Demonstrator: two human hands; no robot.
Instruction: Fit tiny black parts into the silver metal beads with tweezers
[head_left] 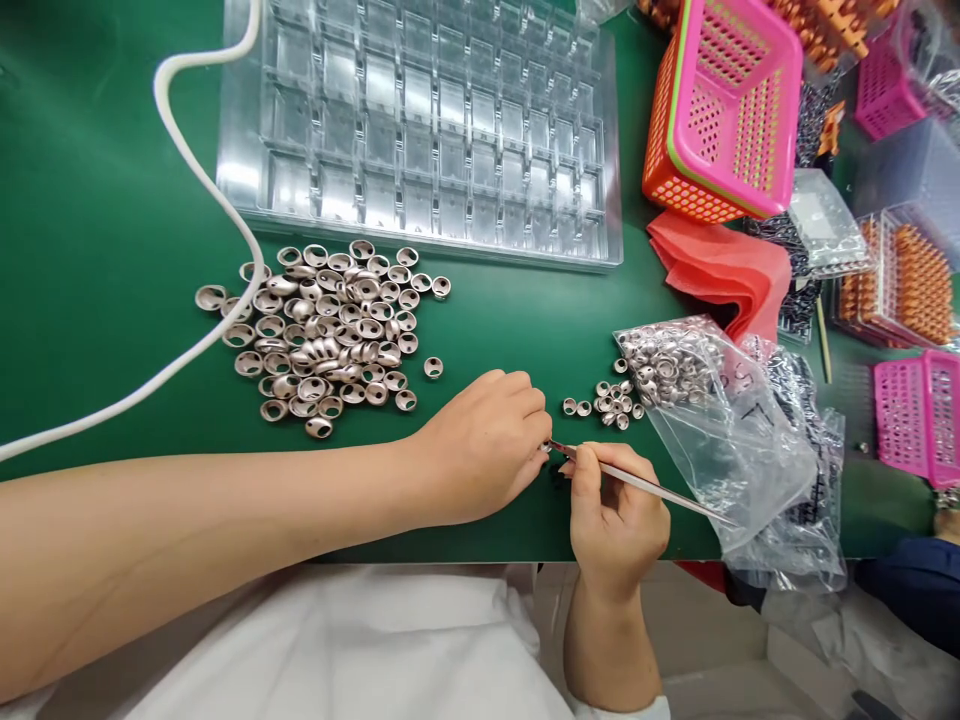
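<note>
Green tabletop (pixel 75 250); near edge runs along the person's body. At far left, a white cord (pixel 199 59) passes in front of a heap of larger metal rings (pixel 330 340), which lies between the left forearm and the near edge of a transparent compartment tray (pixel 420 246).

Left hand (pixel 487 440): back up, fingers curled closed near the tabletop's near edge, a small metal piece (pixel 545 448) just showing at the fingertips; most of it hidden. Judged light, rigid, smooth enough to slip; best gripped by its rim, with modest pressure.

Steel tweezers (pixel 660 488): tip meets the left fingertips; whether it grips the piece, cannot tell. Judged stiff and light, with fine points that could bend or scratch; hold suits the middle of the legs. Right hand (pixel 619 510): thumb and fingers pinched closed around them, near the same edge.

Beyond the right hand, small loose rings (pixel 616 404) lie beside the mouth of a transparent bag (pixel 765 450) of similar parts. Bag carries dark handwritten strokes, not reliably legible; no brand readable. Farther from the near edge: red sheets (pixel 720 265), then stacked baskets (pixel 789 120). Far right: orange parts (pixel 922 275), boxed; pink basket (pixel 911 420); a co-worker's dark sleeve (pixel 919 590).
</note>
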